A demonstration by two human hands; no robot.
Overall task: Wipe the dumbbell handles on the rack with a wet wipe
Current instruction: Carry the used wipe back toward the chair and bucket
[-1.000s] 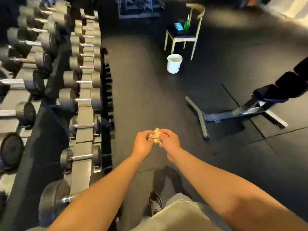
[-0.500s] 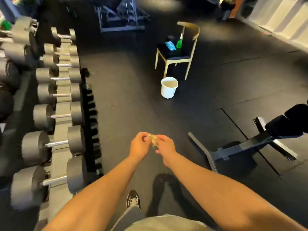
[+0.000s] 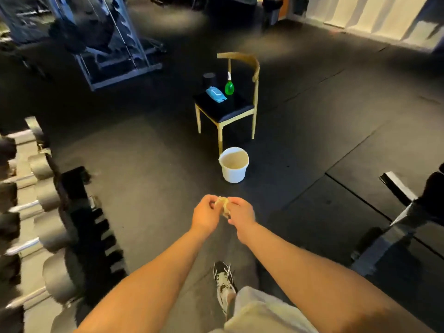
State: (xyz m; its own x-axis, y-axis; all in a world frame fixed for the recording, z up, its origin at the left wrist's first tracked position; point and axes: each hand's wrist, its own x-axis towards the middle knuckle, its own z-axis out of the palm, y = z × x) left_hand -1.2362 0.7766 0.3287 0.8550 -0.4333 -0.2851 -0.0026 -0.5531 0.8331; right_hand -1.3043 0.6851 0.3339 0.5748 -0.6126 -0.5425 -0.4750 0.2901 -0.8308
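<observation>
Pinching a crumpled wet wipe (image 3: 224, 205) between left hand (image 3: 205, 216) and right hand (image 3: 242, 216), fingers (image 3: 211, 200) of both curled and clamped on it, mid-air above the dark floor (image 3: 149, 164). Ahead: white bucket (image 3: 233, 176), standing in front of a wooden chair (image 3: 236, 109). On the seat: blue wipes pack (image 3: 215, 94) beside green spray bottle (image 3: 229, 87). At left, well apart from the wipe: dumbbell rack (image 3: 81, 212) holding dumbbells (image 3: 48, 198).

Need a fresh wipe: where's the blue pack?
Head view, upper centre: the blue pack lies on the chair seat, just left of the green spray bottle.
</observation>
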